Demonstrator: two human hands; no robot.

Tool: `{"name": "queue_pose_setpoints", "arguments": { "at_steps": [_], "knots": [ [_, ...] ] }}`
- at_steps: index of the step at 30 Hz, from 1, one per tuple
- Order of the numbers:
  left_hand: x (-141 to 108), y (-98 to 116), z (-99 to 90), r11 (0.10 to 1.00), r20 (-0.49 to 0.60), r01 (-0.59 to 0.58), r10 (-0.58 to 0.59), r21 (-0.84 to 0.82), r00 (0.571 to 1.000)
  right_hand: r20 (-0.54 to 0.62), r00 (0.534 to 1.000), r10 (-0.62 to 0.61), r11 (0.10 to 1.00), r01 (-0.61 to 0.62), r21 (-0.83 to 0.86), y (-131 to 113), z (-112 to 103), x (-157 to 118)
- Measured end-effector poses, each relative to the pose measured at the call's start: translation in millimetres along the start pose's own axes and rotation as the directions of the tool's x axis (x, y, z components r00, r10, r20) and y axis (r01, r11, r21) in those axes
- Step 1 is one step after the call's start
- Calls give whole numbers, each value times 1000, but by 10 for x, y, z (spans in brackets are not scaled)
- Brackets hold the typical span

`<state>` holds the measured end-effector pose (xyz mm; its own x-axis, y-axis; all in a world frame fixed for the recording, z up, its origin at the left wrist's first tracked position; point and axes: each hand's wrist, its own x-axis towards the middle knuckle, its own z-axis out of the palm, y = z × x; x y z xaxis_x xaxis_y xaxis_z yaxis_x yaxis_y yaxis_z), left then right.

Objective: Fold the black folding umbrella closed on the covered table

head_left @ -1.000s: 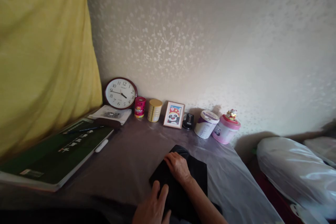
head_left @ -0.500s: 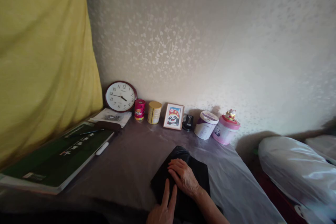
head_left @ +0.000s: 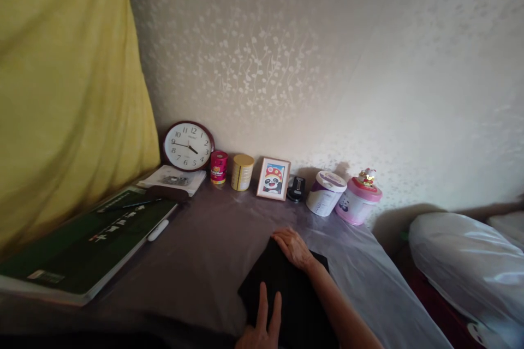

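A black folded piece of cloth lies on the grey table cover near its front edge. My right hand rests on the cloth's far corner, palm down, its fingers stretched over the edge. Lower down, at the near left part of the cloth, my left hand touches it with two fingers extended and spread apart. The rest of my left hand is cut off by the bottom of the view.
Along the wall stand a round clock, a pink can, a yellow-lidded can, a panda picture frame, a small black object and two tubs. A large green book lies left. A plastic-covered bundle sits right.
My right hand has moved forward from the cloth's middle to its far corner. The raised fold at the cloth's far end now lies flatter. My left hand stays nearly in place.
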<state>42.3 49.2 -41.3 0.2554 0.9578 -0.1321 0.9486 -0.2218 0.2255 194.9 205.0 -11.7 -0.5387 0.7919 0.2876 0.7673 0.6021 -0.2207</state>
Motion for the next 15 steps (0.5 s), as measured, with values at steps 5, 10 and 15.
{"name": "queue_pose_setpoints", "arguments": {
  "at_steps": [5, 10, 15],
  "knots": [
    [14, 5, -59, 1000, 49, 22, -23, 16, 999, 41, 974, 224, 972, -221, -78, 124, 21, 93],
    [-44, 7, -53, 994, 7, 2, -2, 108, 1000, -209, 846, 492, 856, -513, -63, 182, -200, -197],
    [-99, -35, -45, 993, -70, -40, 48, 114, 996, -332, 681, 653, 727, -686, 22, 87, -489, -901]
  ]
}}
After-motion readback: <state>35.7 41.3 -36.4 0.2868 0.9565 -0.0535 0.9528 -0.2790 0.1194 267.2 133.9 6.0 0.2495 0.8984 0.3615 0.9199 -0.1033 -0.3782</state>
